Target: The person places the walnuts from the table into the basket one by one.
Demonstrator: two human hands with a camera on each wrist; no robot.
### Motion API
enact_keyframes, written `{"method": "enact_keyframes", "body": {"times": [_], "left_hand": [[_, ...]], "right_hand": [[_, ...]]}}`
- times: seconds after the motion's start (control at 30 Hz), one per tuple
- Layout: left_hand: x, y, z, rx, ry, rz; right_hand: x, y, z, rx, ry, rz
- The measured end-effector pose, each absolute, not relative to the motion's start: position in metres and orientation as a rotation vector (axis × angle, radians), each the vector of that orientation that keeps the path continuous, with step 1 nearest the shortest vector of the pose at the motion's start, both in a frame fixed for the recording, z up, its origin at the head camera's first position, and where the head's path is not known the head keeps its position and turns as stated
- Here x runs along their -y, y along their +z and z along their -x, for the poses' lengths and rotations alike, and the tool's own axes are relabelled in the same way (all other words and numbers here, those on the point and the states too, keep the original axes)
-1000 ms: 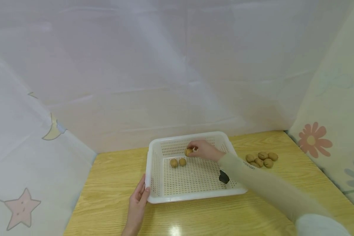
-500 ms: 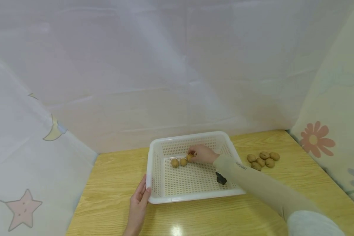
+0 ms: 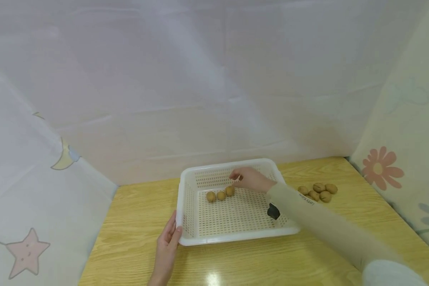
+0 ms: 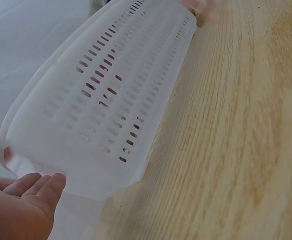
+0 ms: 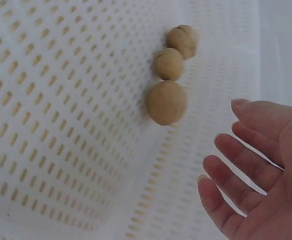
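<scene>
Nearest, the person's left hand grips the near left corner of a white plastic basket, thumb at the rim and the other fingers against the outer wall. The basket, its floor and walls pierced with slots, sits on a wood-grain table. A beige sleeve reaches in from the right, a black device below its cuff. Inside the basket, three walnuts lie in a close row toward the back wall. Just beside the rightmost one is the right hand, its fingers spread apart, gently bent and holding nothing. Right of the basket, more walnuts cluster on the table, one partly hidden by the sleeve. Behind everything hangs a pale, creased sheet.
</scene>
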State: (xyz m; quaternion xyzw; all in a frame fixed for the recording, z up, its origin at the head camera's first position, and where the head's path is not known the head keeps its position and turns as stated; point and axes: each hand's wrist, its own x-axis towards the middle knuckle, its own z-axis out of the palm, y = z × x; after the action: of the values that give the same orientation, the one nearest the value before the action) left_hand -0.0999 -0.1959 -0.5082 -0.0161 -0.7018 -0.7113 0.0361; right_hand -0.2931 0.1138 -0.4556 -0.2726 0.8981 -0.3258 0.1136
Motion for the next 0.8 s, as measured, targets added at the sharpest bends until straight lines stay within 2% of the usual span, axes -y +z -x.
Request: {"method": "enact_keyframes", "body": {"times": [0.4, 0.63, 0.8], "left_hand": [[0.195, -0.508, 0.101, 2.162, -2.183, 0.031], [0.195, -0.509, 0.101, 2.158, -2.179, 0.038], [0.195, -0.508, 0.101, 2.159, -2.179, 0.021]], "right_hand": [[-0.140, -0.422, 0.272, -2.662, -0.918, 0.866], [-0.163, -0.416, 0.258, -2.713, -0.927, 0.924], [-0.184, -0.415, 0.247, -2.709, -0.985, 0.870]]}}
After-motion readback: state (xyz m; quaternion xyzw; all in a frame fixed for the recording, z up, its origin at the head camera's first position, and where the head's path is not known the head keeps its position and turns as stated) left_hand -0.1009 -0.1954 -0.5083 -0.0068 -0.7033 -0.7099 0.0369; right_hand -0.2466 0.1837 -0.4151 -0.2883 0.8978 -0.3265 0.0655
